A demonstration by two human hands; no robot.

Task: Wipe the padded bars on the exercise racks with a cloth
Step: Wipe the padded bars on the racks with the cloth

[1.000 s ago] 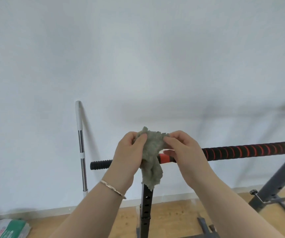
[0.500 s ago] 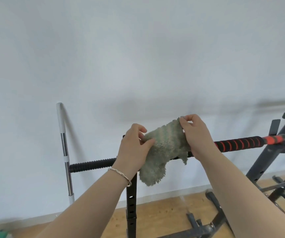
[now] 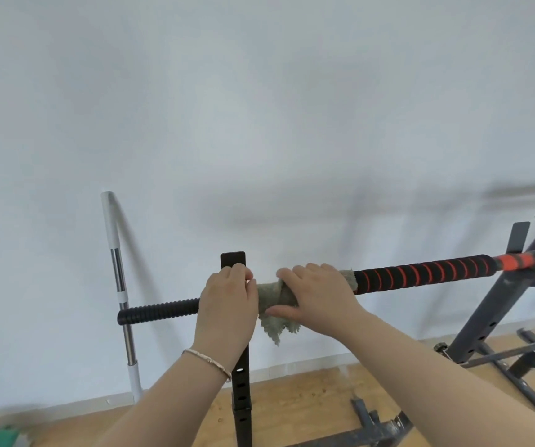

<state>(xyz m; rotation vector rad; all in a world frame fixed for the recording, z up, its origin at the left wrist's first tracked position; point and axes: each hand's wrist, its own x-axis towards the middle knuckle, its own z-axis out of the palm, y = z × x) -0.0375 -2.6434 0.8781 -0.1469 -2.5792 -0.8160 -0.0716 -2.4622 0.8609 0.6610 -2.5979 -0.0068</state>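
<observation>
A: On the bar [image 3: 420, 277], just beside the post [image 3: 233, 261], the cloth [image 3: 272, 301] now sits wrapped. A second ago both hands held it up, off the padding.
B: And the hands?
A: The right hand [image 3: 320, 298] curls round cloth and bar. The left hand [image 3: 227, 304] curls over the bar beside the cloth.
B: So wiping can probably start, rightward.

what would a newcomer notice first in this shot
Two hands meet at centre on a long padded bar with a black and red spiral grip. The right hand wraps a grey-green cloth round it, and the left hand grips the bar at a black upright post. At left, a white and chrome pole leans on the pale wall.
</observation>
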